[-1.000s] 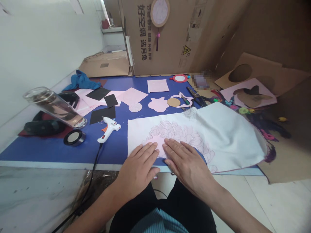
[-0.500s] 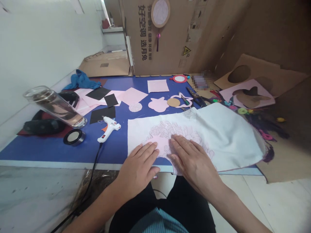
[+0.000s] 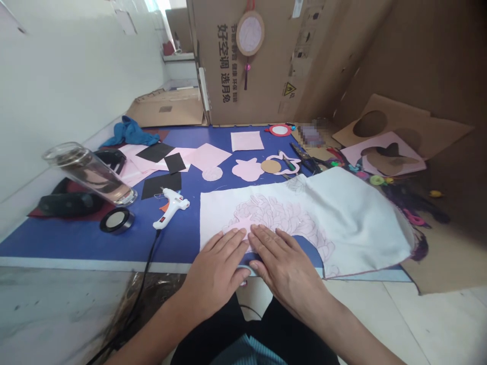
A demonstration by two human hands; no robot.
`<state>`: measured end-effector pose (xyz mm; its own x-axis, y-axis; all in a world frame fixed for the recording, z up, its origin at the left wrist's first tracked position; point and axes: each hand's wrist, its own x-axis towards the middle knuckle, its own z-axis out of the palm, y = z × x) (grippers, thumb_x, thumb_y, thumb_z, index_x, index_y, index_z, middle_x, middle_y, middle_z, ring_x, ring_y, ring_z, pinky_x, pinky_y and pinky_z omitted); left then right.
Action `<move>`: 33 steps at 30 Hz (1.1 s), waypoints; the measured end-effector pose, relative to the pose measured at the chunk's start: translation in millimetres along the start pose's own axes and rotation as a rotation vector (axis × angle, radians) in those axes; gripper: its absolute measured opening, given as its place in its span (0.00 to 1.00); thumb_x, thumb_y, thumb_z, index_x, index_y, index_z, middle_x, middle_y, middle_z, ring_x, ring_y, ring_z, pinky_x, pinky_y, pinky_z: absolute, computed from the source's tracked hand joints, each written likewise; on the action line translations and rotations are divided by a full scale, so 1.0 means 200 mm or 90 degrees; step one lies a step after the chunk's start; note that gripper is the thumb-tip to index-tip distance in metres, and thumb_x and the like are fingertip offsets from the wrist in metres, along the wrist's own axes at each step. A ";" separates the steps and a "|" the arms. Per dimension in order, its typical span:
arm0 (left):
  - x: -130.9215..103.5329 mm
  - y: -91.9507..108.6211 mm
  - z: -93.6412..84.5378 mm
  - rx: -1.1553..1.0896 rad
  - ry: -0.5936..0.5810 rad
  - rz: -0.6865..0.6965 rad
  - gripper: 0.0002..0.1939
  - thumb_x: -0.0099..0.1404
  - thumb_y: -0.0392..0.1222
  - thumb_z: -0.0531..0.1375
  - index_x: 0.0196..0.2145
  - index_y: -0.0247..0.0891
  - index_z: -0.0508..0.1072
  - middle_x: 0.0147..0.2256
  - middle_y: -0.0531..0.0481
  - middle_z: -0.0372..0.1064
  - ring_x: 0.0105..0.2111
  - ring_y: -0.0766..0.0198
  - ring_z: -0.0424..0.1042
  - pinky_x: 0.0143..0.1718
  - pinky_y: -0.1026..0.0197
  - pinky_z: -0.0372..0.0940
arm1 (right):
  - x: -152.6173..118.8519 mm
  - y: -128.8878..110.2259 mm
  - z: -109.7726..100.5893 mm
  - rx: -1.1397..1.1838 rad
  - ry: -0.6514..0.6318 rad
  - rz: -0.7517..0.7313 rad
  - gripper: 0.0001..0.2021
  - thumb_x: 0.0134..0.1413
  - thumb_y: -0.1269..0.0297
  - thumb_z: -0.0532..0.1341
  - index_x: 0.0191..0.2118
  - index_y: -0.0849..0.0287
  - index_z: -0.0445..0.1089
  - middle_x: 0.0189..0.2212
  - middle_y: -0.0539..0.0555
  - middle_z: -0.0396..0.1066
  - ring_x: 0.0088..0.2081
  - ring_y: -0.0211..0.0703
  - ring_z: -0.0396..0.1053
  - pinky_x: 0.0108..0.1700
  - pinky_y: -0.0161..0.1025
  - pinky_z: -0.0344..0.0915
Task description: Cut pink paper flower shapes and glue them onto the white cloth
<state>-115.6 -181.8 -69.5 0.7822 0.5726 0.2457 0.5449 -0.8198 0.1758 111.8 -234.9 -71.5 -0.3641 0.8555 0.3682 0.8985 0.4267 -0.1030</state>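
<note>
Now both hands lie flat near the left end of the white cloth (image 3: 361, 218), which has pink petals drawn on it. The left hand (image 3: 218, 263) has its fingers out straight and close together. The right hand (image 3: 287, 263) lies the same way, and the fingertips of the two nearly meet. Neither one is gripping anything; they look like they are pressing down. A small pink piece (image 3: 242, 222) sits on the cloth, right at the fingertips and partly under them.

Just before, the right hand was farther along the cloth, to the right. It has come back beside the left hand, and a bit of blue table (image 3: 310, 248) shows again at the cloth's near edge. So both hands are at the pink piece now, and I think that helps keep it flat and still.

To the left of the cloth is a white glue gun (image 3: 173, 209) with a black cord. More to the left stands a tall glass (image 3: 93, 175). Behind the cloth are a wavy pink shape (image 3: 247, 170), a round tan piece (image 3: 271, 166) and a pink square (image 3: 247, 141). Past those, farthest from the cloth, is a big cardboard wall (image 3: 266, 106).
</note>
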 end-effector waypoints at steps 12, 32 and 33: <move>0.00 -0.02 -0.02 0.020 0.007 0.029 0.26 0.82 0.45 0.54 0.73 0.35 0.64 0.72 0.38 0.66 0.72 0.49 0.66 0.73 0.39 0.64 | -0.01 -0.01 0.02 -0.001 0.011 0.007 0.24 0.81 0.60 0.53 0.71 0.66 0.69 0.72 0.61 0.67 0.72 0.55 0.68 0.70 0.61 0.71; 0.01 -0.07 -0.01 0.025 0.028 0.051 0.25 0.82 0.44 0.53 0.72 0.37 0.65 0.72 0.39 0.67 0.71 0.49 0.68 0.71 0.39 0.66 | 0.02 -0.02 0.02 0.002 0.004 0.020 0.24 0.81 0.61 0.52 0.71 0.65 0.70 0.72 0.61 0.67 0.71 0.55 0.69 0.70 0.62 0.71; 0.01 -0.08 -0.01 0.025 0.027 0.052 0.25 0.82 0.44 0.53 0.72 0.36 0.65 0.72 0.39 0.67 0.71 0.49 0.68 0.71 0.39 0.67 | 0.02 -0.02 0.02 0.003 0.005 0.022 0.23 0.81 0.61 0.52 0.71 0.65 0.70 0.72 0.61 0.67 0.71 0.55 0.69 0.70 0.61 0.71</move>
<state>-123.0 -167.5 -69.4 0.8111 0.5032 0.2981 0.4923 -0.8626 0.1165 106.0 -231.4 -72.5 -0.3310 0.8673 0.3717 0.9095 0.3983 -0.1194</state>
